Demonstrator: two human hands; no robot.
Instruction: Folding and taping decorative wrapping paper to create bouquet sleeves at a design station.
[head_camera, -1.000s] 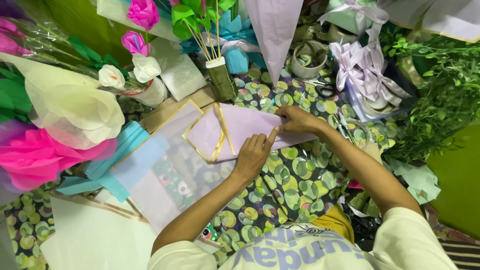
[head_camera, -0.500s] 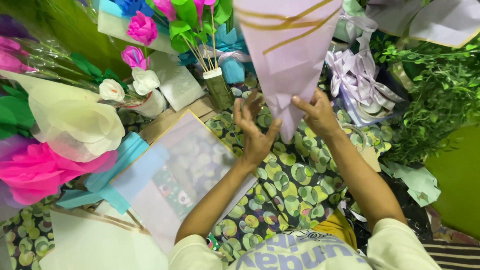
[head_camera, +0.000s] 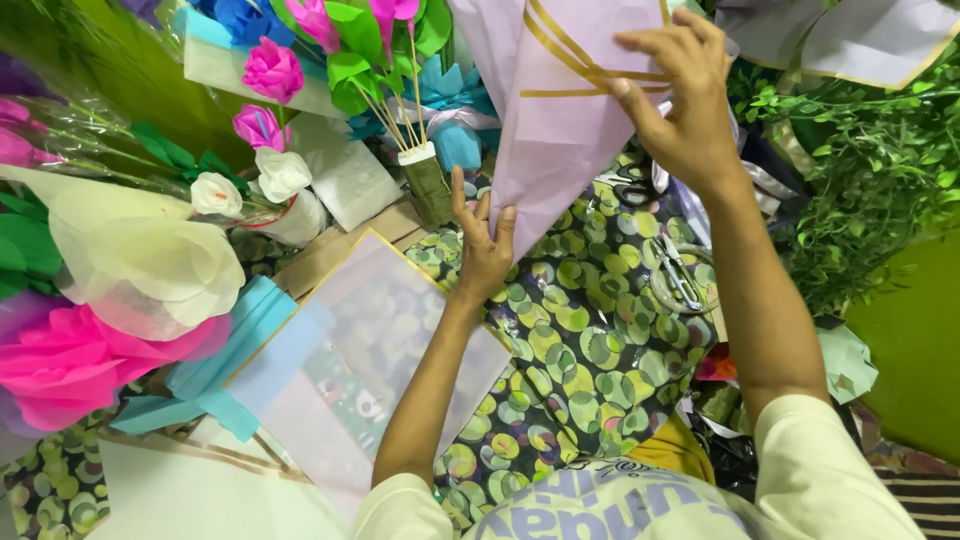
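A lilac wrapping-paper cone with gold stripes (head_camera: 560, 110) is held up in the air, point downward. My left hand (head_camera: 483, 245) pinches its lower tip between fingers and thumb. My right hand (head_camera: 678, 95) grips the wide upper part across the gold stripes. Below the cone lies a table covered with a green-dotted dark cloth (head_camera: 590, 350). A translucent sheet with a gold edge (head_camera: 370, 350) lies flat to the left of my left arm.
Paper flowers stand at the back: pink (head_camera: 272, 68) and white (head_camera: 283, 172) blooms, green-leaved stems in a small pot (head_camera: 428, 180). A big pink tissue flower (head_camera: 70, 365) lies far left. Scissors (head_camera: 680, 272) rest on the cloth. Green foliage (head_camera: 850, 170) fills the right.
The lilac paper lay flat under both hands, then was lifted as a cone. Now it is higher, my right hand has risen to its top and my left holds the tip.
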